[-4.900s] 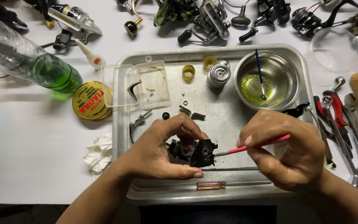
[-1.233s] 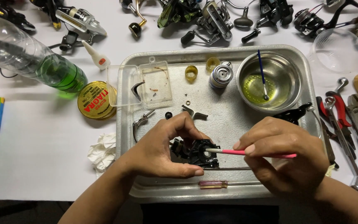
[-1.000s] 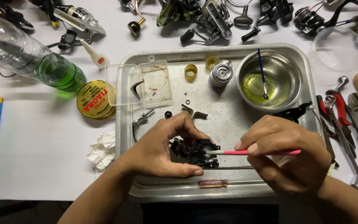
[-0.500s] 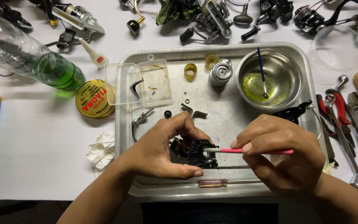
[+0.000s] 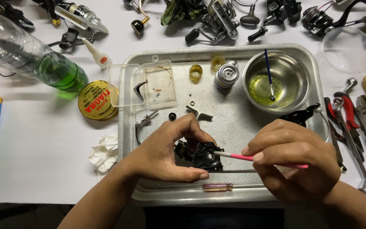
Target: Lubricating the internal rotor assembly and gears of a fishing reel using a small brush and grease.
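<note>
My left hand (image 5: 166, 152) grips a black fishing-reel body (image 5: 203, 156) low over the metal tray (image 5: 234, 186). My right hand (image 5: 295, 163) pinches a thin pink-handled brush (image 5: 242, 157), whose tip touches the round opening of the reel body. A steel bowl (image 5: 295, 80) with yellowish liquid and a blue brush (image 5: 268, 74) stands at the tray's back right. Small loose parts lie on the tray behind my hands: a metal spool (image 5: 226, 74), two yellow caps (image 5: 195, 72), a bent metal arm (image 5: 142, 123).
A clear plastic box (image 5: 147, 82) overlaps the tray's left rim. A round yellow tin (image 5: 96, 99), a bottle of green liquid (image 5: 43, 63) and crumpled tissue (image 5: 103, 152) lie left. Wrenches and red pliers (image 5: 352, 114) lie right. Several reels line the back edge. A small screwdriver (image 5: 219, 186) rests on the front rim.
The brush tip has stayed at the reel body while my right hand shifted slightly, working the brush in small strokes. My left hand has kept its grip in place.
</note>
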